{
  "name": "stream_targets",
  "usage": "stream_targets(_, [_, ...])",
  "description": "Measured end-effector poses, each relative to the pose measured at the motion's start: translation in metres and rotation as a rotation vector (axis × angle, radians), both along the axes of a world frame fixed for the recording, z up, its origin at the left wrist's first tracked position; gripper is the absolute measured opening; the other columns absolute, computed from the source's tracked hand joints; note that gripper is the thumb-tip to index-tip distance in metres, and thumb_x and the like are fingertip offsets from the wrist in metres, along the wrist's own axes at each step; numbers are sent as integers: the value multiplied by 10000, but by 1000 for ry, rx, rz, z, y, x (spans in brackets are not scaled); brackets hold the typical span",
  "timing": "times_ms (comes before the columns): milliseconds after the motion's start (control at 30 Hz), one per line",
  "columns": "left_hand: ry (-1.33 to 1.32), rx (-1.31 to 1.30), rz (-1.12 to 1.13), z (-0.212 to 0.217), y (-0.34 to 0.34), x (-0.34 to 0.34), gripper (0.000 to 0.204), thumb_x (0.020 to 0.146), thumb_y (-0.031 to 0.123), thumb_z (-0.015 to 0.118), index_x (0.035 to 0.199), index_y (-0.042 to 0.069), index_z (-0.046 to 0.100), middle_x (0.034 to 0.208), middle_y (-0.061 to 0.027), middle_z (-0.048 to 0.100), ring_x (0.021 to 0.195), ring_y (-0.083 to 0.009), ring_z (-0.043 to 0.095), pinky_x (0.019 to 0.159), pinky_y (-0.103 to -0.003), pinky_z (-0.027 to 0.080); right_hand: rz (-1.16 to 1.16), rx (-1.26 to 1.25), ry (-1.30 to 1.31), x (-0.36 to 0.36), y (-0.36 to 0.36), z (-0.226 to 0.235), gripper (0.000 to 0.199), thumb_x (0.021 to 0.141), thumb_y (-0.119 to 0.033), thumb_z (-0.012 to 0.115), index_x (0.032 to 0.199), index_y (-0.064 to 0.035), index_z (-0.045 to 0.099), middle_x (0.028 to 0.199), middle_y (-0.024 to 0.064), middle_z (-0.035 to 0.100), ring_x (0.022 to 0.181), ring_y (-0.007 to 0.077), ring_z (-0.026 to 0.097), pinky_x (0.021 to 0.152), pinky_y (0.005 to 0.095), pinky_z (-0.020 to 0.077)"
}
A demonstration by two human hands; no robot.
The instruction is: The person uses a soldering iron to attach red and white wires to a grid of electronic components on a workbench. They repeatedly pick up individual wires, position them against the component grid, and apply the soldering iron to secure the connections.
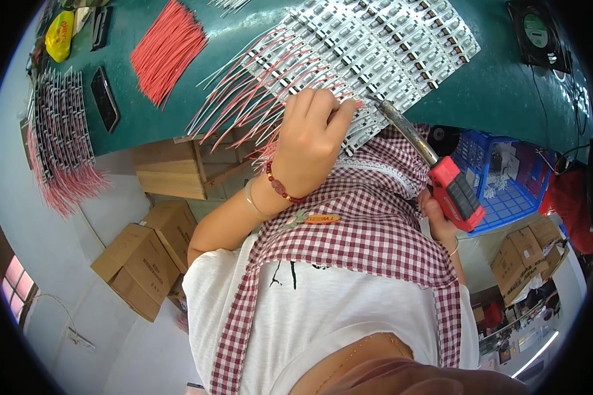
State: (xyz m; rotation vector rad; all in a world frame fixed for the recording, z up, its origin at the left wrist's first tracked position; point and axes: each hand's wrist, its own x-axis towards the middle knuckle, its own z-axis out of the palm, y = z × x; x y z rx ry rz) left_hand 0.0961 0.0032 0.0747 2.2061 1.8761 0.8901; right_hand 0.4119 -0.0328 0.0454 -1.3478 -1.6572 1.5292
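Note:
My left hand (311, 130) is closed over the near edge of a panel of small circuit boards (382, 49), its thumb and finger pinched together. A bit of red wire (358, 104) shows at those fingertips. Red and white wires (244, 105) trail off the panel's left side, some passing under this hand. My right hand (435, 214) is wrapped round a soldering iron (456, 192) with a red and black handle, which partly hides the fingers. The iron's metal shaft slants up and left, so its tip is at the boards just right of my left fingertips.
On the green table (230, 26) lie a bundle of red wires (168, 51), a phone (105, 99) and wired board strips (60, 122) over the left edge. A small black fan (539, 36) stands far right. Below are a blue basket (507, 204) and cardboard boxes (138, 270).

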Motion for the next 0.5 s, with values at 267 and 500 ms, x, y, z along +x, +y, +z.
stream_targets(267, [22, -48, 14, 2, 1, 4, 246, 732, -12, 642, 962, 51, 704, 784, -55, 474, 737, -217, 494, 666, -342, 407, -29, -46, -86, -6, 1, 2, 163, 775, -88, 722, 910, -8, 681, 792, 83, 663, 694, 182, 637, 623, 314, 504])
stream_targets(500, [45, -71, 17, 4, 2, 3, 220, 735, -5, 644, 942, 52, 693, 791, -57, 473, 747, -221, 496, 679, -345, 406, -64, -6, -41, -6, 1, 4, 143, 806, -110, 721, 903, -15, 679, 766, 62, 645, 681, 165, 619, 606, 307, 484])
